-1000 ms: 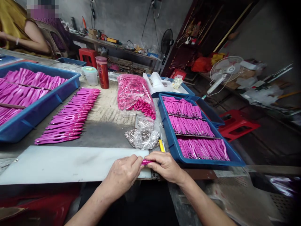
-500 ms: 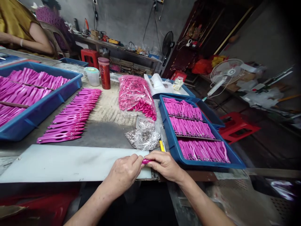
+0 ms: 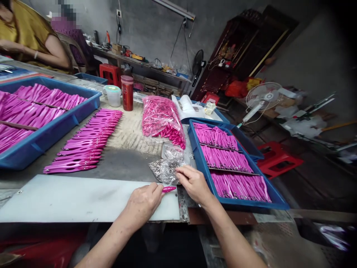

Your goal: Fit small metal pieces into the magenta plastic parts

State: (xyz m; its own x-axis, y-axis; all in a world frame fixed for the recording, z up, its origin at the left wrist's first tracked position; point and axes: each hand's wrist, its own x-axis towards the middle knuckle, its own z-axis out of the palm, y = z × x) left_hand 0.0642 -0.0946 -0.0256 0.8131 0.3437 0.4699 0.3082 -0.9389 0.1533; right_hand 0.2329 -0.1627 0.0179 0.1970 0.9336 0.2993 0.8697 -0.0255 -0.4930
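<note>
My left hand point(image 3: 147, 201) is closed on a small dark pink piece point(image 3: 169, 189), whose pointed end sticks out to the right over the white board point(image 3: 83, 199). At the right edge of a clear plastic bag of small metal parts point(image 3: 167, 169), my right hand point(image 3: 192, 182) has its thumb and fingertips pinched together; what they hold, if anything, is too small to name. A row of pink-purple pieces with darker tips point(image 3: 86, 143) lies on the table behind the board. Farther back is a clear bag of dark pink pieces point(image 3: 161, 119).
Blue trays of pink-purple pieces stand at the left point(image 3: 52, 130) and right point(image 3: 237, 204). A red bottle point(image 3: 127, 95) and a lidded tub point(image 3: 113, 96) stand at the back. Another person point(image 3: 36, 37) sits at the far left.
My right hand has let go of the dark pink piece and moved up to the bag of metal parts. My left hand has shifted slightly left with the piece. The view has tilted slightly.
</note>
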